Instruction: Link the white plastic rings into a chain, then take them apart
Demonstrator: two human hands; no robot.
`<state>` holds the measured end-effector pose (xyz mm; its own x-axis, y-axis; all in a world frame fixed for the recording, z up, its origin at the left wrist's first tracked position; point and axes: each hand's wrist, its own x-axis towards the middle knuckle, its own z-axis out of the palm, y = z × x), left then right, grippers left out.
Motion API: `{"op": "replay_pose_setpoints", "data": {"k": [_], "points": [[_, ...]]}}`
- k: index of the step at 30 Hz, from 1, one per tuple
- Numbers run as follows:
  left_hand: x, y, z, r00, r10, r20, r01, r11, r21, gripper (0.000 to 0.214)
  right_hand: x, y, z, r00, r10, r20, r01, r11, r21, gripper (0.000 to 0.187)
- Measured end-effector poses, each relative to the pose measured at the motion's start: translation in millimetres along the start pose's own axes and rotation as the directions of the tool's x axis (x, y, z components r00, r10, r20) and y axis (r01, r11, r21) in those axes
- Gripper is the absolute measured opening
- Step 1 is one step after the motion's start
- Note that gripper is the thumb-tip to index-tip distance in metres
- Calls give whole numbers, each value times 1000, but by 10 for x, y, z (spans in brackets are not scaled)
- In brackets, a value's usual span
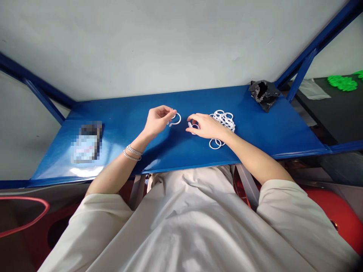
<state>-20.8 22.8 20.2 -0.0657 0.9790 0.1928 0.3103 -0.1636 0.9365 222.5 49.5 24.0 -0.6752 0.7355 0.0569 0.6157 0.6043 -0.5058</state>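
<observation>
My left hand [159, 120] is raised over the blue table, its thumb and fingertips pinched on a white plastic ring [179, 119]. That ring looks parted at its lower left, like an open hook. To the right, my right hand [208, 126] has its thumb and fingers curled around another white ring [190, 124], partly covered by the fingers; whether it is a single ring I cannot tell. A heap of white rings [228, 122] lies just beyond the right wrist and is partly hidden by it. Two overlapping loose rings [214, 148] lie nearer the table's front edge.
The blue table [124, 113] has blue metal posts at both sides and a pale wall behind. A pixelated phone-like object [87, 141] lies at the left. A torn black plastic bag [265, 96] sits at the back right. Green items [342, 83] rest on a dark surface beyond.
</observation>
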Motion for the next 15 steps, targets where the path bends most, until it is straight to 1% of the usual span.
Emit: {"op": "replay_pose_setpoints", "data": {"k": [2, 4, 6, 8, 10, 13, 15], "points": [[-42, -5, 79, 996, -43, 82, 52, 993, -106, 43, -11, -6, 6, 1000, -8, -23, 8, 1000, -12, 53], [-89, -34, 156, 990, -59, 131, 77, 988, -137, 44, -19, -20, 19, 997, -36, -71, 36, 999, -8, 67], [-139, -73, 224, 976, -80, 201, 110, 983, -147, 44, -18, -34, 47, 986, -122, -117, 120, 992, -27, 74], [-181, -108, 273, 961, -76, 265, 122, 979, -161, 44, -8, -42, 86, 963, -231, -136, 226, 973, -50, 67], [-209, -131, 300, 950, -70, 304, 124, 979, -163, 44, 4, -40, 125, 945, -297, -138, 295, 955, -40, 54], [-228, -145, 318, 947, -57, 318, 112, 981, -158, 44, 16, -28, 158, 945, -296, -136, 303, 952, 34, 39], [-243, -144, 333, 943, -27, 331, 83, 984, -157, 45, 20, -22, 160, 956, -269, -121, 279, 957, 83, 37]]}}
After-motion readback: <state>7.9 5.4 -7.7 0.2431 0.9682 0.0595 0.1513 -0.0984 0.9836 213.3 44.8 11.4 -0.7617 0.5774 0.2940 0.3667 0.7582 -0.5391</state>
